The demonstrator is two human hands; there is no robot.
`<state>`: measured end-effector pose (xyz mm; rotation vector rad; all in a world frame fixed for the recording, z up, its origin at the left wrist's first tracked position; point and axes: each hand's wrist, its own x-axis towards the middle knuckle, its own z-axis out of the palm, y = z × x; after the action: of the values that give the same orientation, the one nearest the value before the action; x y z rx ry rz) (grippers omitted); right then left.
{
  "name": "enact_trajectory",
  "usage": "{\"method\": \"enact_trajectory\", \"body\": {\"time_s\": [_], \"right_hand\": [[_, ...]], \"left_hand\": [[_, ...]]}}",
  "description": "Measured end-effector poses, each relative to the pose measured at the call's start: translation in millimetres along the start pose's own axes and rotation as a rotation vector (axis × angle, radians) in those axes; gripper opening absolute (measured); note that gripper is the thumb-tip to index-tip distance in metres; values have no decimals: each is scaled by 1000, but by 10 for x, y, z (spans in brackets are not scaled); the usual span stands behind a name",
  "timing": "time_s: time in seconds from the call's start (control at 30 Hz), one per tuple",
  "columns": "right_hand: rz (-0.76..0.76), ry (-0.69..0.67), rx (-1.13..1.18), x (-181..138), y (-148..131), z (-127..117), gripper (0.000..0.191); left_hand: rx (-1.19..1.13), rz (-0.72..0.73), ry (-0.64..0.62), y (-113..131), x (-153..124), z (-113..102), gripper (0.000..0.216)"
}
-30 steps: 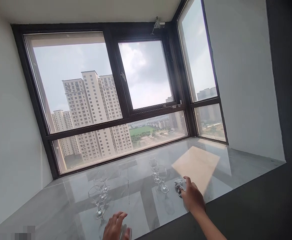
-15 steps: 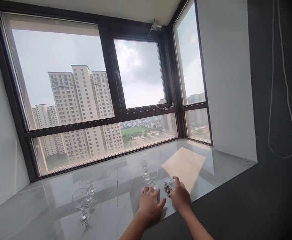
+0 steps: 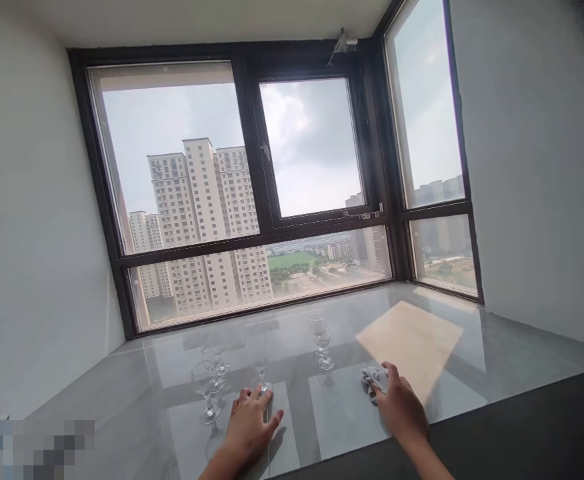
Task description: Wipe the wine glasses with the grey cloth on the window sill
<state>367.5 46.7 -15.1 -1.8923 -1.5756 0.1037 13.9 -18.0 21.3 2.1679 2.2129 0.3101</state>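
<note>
One rag (image 3: 373, 380), bunched up in the right hand (image 3: 403, 408), grip wrapped around it. Left hand (image 3: 251, 419) is off to the left of the rag, thumb spread, fingertips right at the foot of an upright glass (image 3: 262, 371), also left of the rag. Can't tell if that grip is actually pinching the foot. Three glasses (image 3: 208, 395) are clustered further left of the rag on the sill (image 3: 342, 413). Another pair (image 3: 325, 347) stands just left of and beyond the rag. Past the rag it's window (image 3: 322, 228), then towers (image 3: 202, 193) outside.
</note>
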Motion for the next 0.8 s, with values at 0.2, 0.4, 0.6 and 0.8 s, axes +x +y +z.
{"method": "enact_trajectory", "body": {"time_s": [0.2, 0.4, 0.6, 0.8], "right_hand": [[-24, 28, 15, 32, 64, 110, 37], [-25, 22, 19, 64, 97, 169, 37], [-10, -1, 13, 21, 21, 52, 39], [8, 11, 13, 8, -43, -19, 38]], "left_hand": [[36, -238, 26, -303, 573, -22, 75], [17, -288, 1, -380, 777, 104, 87], [49, -288, -93, 67, 545, 93, 90], [-42, 94, -187, 1041, 446, 329, 82]]}}
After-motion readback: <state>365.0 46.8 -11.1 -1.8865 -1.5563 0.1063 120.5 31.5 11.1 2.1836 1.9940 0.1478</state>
